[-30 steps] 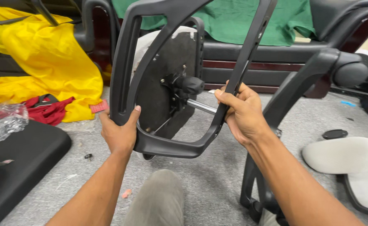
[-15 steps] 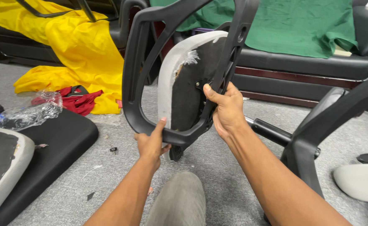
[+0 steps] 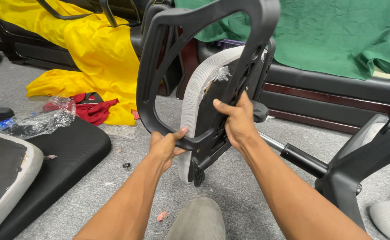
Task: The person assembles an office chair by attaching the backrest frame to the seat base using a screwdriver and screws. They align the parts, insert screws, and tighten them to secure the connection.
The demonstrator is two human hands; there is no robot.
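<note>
**Both hands grip a black chair frame held upright over the floor**

The left hand (image 3: 166, 146) is clenched around the bottom bar of a black plastic chair frame (image 3: 159, 66), thumb up over the bar and fingers wrapped beneath it. The right hand (image 3: 235, 122) grasps the same frame higher up on its right side, fingers curled around the edge. The frame stands nearly upright in front of the person, tilted a little to the right, raised above the grey carpet floor (image 3: 115, 186) and above the person's knee (image 3: 199, 220).

Pressed against the back of the frame is a chair seat (image 3: 195, 100) with a grey mesh edge, torn in one spot, and a dark underside. A metal post (image 3: 272, 142) with a black sleeve runs from behind it towards a black chair base (image 3: 359, 164) at the right.

On the floor to the left lie a black seat cushion (image 3: 66, 151), touching a second cushion with a pale rim (image 3: 21, 178), and a crumpled clear plastic bag (image 3: 39, 118) resting on the black one. Just beyond are a red cloth (image 3: 93, 109) and a yellow cloth (image 3: 97, 49) draped down from a dark sofa. A green cloth (image 3: 337, 31) covers another sofa behind the frame. A small black screw (image 3: 126, 166) lies on the carpet near the left forearm.
</note>
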